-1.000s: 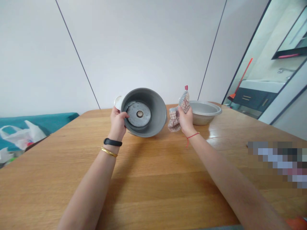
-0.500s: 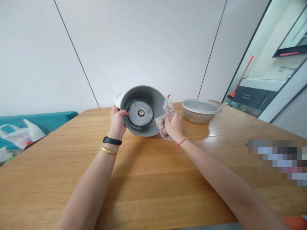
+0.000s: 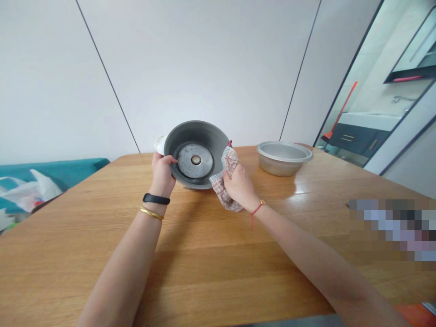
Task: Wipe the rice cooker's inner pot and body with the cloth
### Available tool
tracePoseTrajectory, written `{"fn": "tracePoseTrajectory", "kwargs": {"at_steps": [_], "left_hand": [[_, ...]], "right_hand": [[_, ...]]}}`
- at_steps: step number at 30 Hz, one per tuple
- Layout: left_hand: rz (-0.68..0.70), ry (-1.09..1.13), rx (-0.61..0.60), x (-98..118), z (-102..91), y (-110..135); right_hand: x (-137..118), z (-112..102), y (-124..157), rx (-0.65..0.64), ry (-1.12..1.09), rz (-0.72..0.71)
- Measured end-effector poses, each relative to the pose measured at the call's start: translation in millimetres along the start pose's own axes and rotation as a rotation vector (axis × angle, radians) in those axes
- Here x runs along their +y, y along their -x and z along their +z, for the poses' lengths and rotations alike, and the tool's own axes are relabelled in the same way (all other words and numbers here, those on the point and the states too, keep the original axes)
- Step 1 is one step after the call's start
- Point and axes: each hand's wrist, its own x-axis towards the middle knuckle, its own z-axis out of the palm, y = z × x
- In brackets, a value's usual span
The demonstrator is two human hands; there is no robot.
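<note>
A grey rice cooker body (image 3: 204, 136) lies tilted on the wooden table (image 3: 204, 254), its open mouth facing me and its round heating plate (image 3: 195, 160) showing inside. My left hand (image 3: 161, 172) grips the left rim, fingers curled over the edge. My right hand (image 3: 238, 184) is closed on a checked cloth (image 3: 225, 179) and holds it against the right rim of the cooker. A white part (image 3: 159, 144) sticks out behind the cooker on the left.
A metal inner pot (image 3: 284, 157) stands upright on the table to the right. A blurred patch (image 3: 391, 227) lies near the right edge. A teal seat with plastic bags (image 3: 23, 193) is at the left. A doorway with a red broom (image 3: 337, 120) opens at the right.
My right hand has carried the cloth from near the metal pot leftward to the cooker's right rim. The cooker and my left hand have shifted slightly left.
</note>
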Motion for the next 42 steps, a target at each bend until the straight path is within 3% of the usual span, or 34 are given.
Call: {"fn": "tracePoseTrajectory", "kwargs": {"at_steps": [3, 8, 10, 16, 20, 25, 29, 31, 34, 35, 37, 39, 42], "left_hand": [[-0.004, -0.037, 0.0, -5, -11.5, -9], [-0.005, -0.05, -0.065, -10, -16.2, -11], [-0.028, -0.048, -0.069, -9, -9.3, -4], [0.027, -0.005, -0.253, 2, 24.6, 29], [0.035, 0.008, -0.309, 4, 33.3, 37], [0.05, -0.009, -0.245, 1, 26.7, 31], [0.057, -0.008, -0.189, -1, 21.1, 25], [0.053, 0.006, -0.197, -2, 20.5, 24], [0.054, 0.028, -0.231, -3, 23.1, 27], [0.062, 0.028, -0.236, -3, 25.0, 29], [0.082, 0.021, -0.231, -3, 29.9, 35], [0.105, 0.011, -0.222, -2, 35.8, 42], [0.114, 0.002, -0.224, 1, 43.2, 51]], "right_hand": [[-5, -18, 0, -0.094, 0.066, -0.073], [-26, -38, -17, 0.19, 0.152, -0.346], [-40, -30, -30, 0.183, 0.183, -0.416], [-65, 20, -67, 0.04, 0.284, -0.397], [-58, 38, -59, -0.068, 0.272, -0.385], [-51, 39, -33, -0.245, 0.242, -0.591], [-48, 15, -38, -0.488, 0.385, -0.723], [-45, -5, -50, -0.427, 0.511, -0.733], [-38, -30, -66, -0.098, 0.635, -0.707], [-35, -33, -69, -0.055, 0.681, -0.689], [-29, -30, -69, -0.16, 0.771, -0.631], [-25, -16, -65, -0.408, 0.758, -0.509], [-26, 10, -56, -0.756, 0.387, -0.318]]}}
